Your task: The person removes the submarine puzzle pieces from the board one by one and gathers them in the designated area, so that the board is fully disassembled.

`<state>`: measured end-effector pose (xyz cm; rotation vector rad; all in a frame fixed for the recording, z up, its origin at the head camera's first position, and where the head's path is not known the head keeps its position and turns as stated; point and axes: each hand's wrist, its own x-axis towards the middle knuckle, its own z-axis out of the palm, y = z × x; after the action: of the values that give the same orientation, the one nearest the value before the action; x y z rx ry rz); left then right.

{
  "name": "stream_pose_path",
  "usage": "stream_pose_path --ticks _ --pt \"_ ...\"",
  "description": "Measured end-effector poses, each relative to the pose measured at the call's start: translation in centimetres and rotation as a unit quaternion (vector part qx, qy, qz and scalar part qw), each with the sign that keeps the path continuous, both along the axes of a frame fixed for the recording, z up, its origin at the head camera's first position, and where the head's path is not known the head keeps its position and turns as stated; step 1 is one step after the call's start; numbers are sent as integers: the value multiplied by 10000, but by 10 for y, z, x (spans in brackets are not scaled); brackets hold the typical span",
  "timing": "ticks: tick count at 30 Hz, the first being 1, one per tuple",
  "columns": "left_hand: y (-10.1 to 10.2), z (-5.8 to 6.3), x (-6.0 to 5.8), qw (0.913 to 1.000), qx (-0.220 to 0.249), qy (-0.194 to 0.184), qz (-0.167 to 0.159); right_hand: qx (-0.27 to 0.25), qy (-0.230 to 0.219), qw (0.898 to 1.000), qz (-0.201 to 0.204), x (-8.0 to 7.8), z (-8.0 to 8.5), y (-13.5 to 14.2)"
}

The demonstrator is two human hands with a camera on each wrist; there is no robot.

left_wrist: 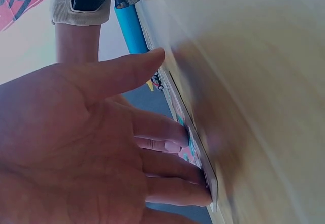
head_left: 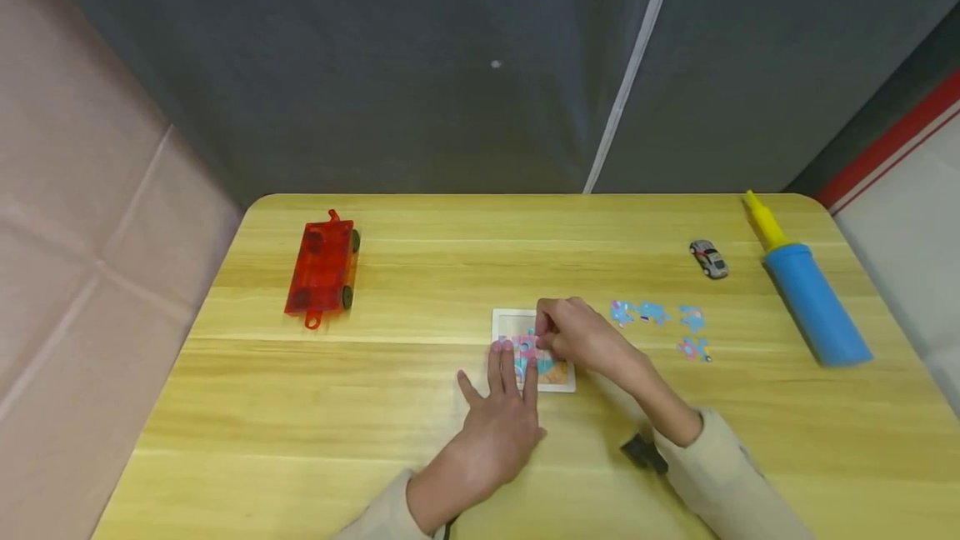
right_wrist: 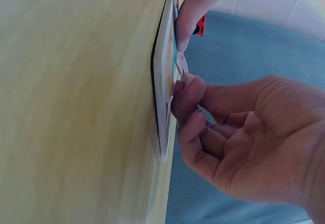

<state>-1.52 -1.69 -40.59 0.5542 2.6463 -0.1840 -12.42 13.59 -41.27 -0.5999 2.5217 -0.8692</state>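
Centrally on a wooden table point(head_left: 405, 273), a small white-framed puzzle board point(head_left: 558, 387) lies flat, its near part filled with colourful pieces, its far left corner bare. The left hand point(head_left: 501, 436) spreads wide, fingertips resting on the laid pieces. The right hand point(head_left: 588, 340) narrows to a pinch on a small pink piece point(right_wrist: 181, 64), which sits tilted at the board's surface. To seat it well, the left fingertips should pin the neighbours lightly while the right ones level the piece, match tabs to notches and press straight down without forcing. Four loose pieces point(head_left: 651, 312) lie to the right, apart from the board
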Motion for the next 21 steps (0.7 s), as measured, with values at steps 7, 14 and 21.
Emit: stream_pose_path --ticks 7,14,21 --pt "2 -1 0 10000 -60 7 37 -390 -538 9975 -244 -3 2 3" --pt "2 -1 0 10000 -14 19 62 -582 -491 9971 -50 -5 2 7" --pt "-2 -14 -3 9995 209 -201 80 -740 -520 9958 -142 -7 -4 9"
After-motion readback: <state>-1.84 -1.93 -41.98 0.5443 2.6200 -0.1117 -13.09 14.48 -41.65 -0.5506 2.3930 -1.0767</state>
